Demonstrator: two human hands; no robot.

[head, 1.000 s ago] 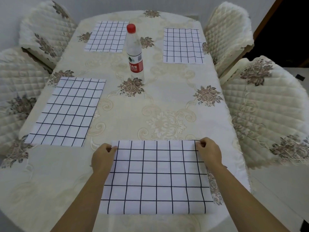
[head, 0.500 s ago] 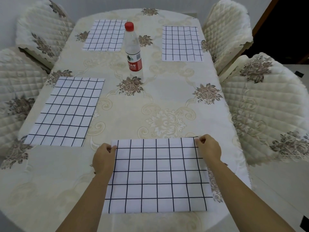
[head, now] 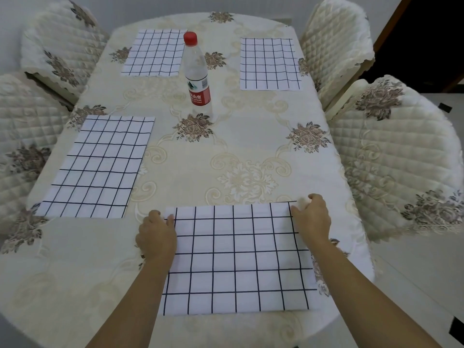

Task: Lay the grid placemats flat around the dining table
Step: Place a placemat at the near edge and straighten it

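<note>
One dining table (head: pixel 226 136) carries four grid placemats (head: pixel 98 167), three flat before chairs (head: pixel 396 156) (one per seat), the fourth placemat (head: pixel 236 259) at my near edge. My left hand (head: pixel 157 237) and right hand (head: pixel 312 219) each pinch a far corner, to draw it smooth.

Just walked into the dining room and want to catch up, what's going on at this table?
A person is laying out grid placemats. The left hand and right hand each pinch a far corner of the nearest placemat, which lies almost flat at the near edge of the table. Three others already lie flat: the left placemat, the far-left placemat and the far-right placemat. A water bottle stands upright near the far end.
</note>
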